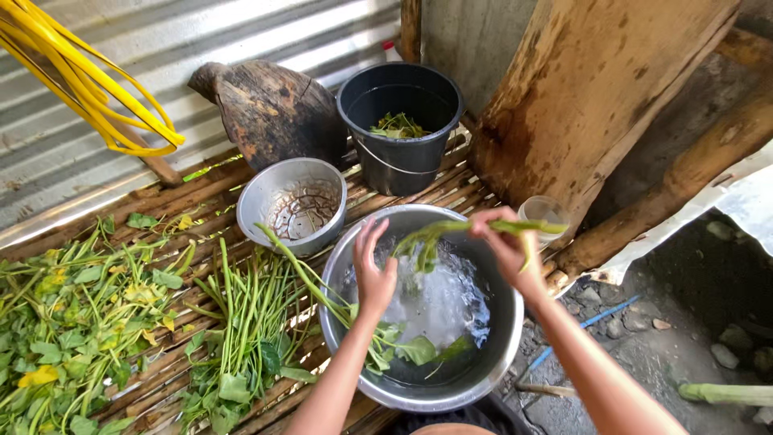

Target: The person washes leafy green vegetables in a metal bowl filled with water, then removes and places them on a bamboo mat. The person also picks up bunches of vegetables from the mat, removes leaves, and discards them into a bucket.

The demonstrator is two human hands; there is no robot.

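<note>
stem [451, 232]: long axis left-right, leafy end left, over water-filled basin [503, 354] | right hand [507, 250] pinching stem; left hand [372, 270] fingers spread, holding nothing | surface: bamboo slat bench [435, 189]; corrugated metal wall [241, 40] behind

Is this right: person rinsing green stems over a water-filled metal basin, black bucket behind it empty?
Not quite. In the head view the black bucket is not empty: green trimmings lie in its bottom. The rest holds: the right hand holds green stems over the water-filled metal basin, left hand beside them.

Single head view; looks steeply down, close over basin [491, 362].
</note>
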